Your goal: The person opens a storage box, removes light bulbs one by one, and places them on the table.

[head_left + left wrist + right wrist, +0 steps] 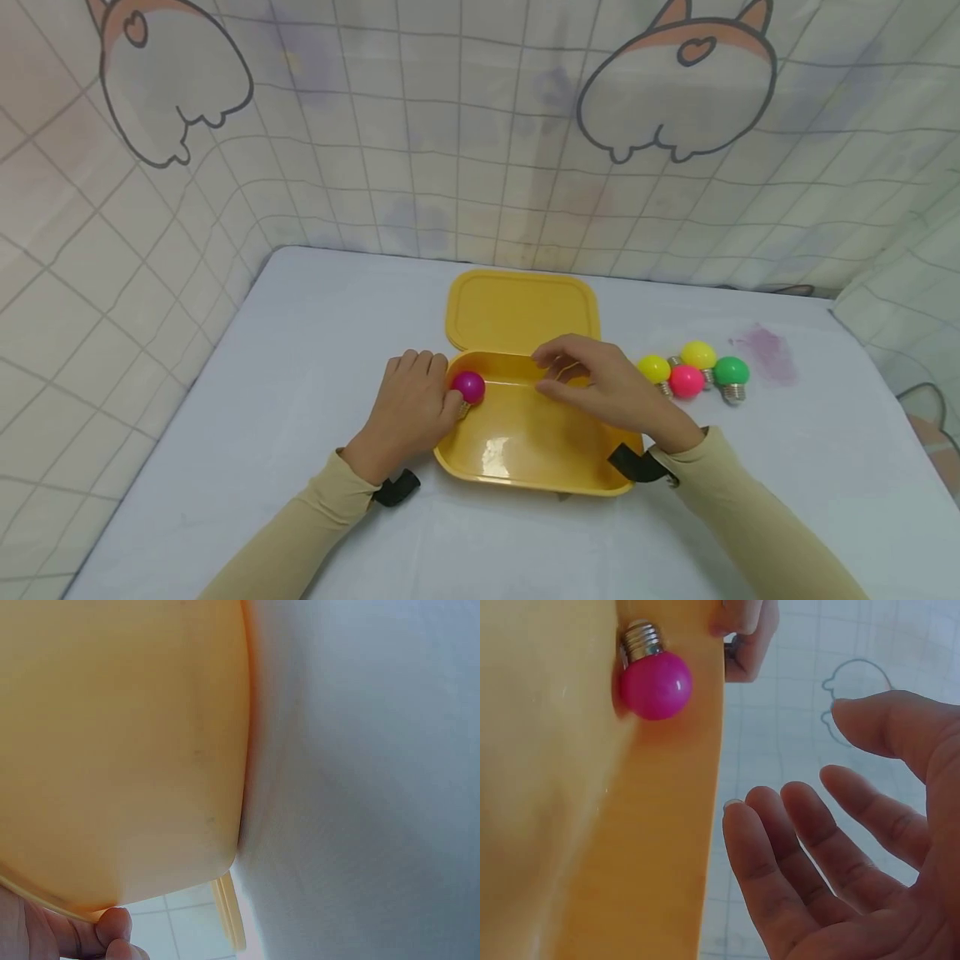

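My left hand (pixel 412 404) grips the left rim of a yellow plastic box (pixel 510 479), with the thumb inside and fingers curled over the outside. In the left wrist view its fingertips (pixel 114 925) hold the rim against the box's outer wall. A magenta light bulb (pixel 468 387) with a silver screw base lies inside at the left end, close to that thumb. Over the box's right part hovers my right hand (pixel 615 387), thumb and fingers apart. The right wrist view shows nothing in this hand (pixel 855 855); the bulb (pixel 657 686) lies against the box wall.
Behind the box lies its yellow lid (pixel 522 310). Several bulbs sit to the right on the white table (pixel 330 300): a green one (pixel 732 372), a pink one (pixel 686 382) and yellow ones (pixel 698 354). A patterned curtain (pixel 420 167) hangs behind.
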`<state>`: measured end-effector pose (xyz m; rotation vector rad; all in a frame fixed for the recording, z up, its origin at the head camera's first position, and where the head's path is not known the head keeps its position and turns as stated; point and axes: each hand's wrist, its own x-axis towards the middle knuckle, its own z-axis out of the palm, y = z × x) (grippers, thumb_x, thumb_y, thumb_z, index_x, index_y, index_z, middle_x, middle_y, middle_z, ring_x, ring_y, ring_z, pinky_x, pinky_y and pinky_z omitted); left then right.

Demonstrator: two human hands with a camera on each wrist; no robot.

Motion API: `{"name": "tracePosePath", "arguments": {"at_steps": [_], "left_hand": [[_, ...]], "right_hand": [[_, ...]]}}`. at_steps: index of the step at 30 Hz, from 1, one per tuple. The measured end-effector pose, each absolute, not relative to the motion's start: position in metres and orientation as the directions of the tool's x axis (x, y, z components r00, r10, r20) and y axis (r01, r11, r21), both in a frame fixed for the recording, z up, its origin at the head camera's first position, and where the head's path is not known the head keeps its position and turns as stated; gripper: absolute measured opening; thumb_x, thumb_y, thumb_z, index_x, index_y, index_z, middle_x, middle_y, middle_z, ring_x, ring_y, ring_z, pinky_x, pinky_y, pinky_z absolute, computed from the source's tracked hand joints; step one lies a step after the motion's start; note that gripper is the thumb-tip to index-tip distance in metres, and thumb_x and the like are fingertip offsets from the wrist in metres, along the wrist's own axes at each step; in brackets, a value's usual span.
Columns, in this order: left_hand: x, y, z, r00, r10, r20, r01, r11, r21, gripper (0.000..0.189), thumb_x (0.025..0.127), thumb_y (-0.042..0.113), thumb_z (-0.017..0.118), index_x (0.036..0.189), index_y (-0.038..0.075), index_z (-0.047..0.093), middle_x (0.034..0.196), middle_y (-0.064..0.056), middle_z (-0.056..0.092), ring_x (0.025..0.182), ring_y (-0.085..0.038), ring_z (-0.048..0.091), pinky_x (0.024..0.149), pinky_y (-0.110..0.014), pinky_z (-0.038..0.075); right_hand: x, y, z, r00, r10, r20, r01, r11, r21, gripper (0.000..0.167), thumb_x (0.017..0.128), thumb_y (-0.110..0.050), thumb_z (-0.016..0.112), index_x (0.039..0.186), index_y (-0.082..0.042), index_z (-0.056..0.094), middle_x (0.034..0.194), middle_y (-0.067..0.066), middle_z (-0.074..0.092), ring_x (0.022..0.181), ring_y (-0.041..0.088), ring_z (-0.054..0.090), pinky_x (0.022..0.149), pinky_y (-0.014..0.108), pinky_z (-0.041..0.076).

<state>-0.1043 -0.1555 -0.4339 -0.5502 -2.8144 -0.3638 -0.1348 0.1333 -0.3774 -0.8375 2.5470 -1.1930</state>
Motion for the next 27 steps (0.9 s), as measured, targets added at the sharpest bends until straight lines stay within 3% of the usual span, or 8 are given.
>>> {"name": "tracePosePath", "arguments": {"at_steps": [27], "left_hand": [[-0.103,-0.155,-0.433,-0.890,0.340,0.303,0.403,0.898,0.175,0.018,0.092,0.023,0.053,0.085,0.008,0.049,0.075,-0.004,0.045,0.076,-0.023,0.041,0.075,-0.037,0.035]], "right_hand": [[-0.144,0.090,-0.394,-0.736,-0.677,-0.012,-0.443,0.494,-0.748,0.041,0.094,-0.028,0.075,0.129,-0.009,0.066,0.117,0.009,0.072,0.102,0.014,0.069,0.091,0.036,0.060]]}}
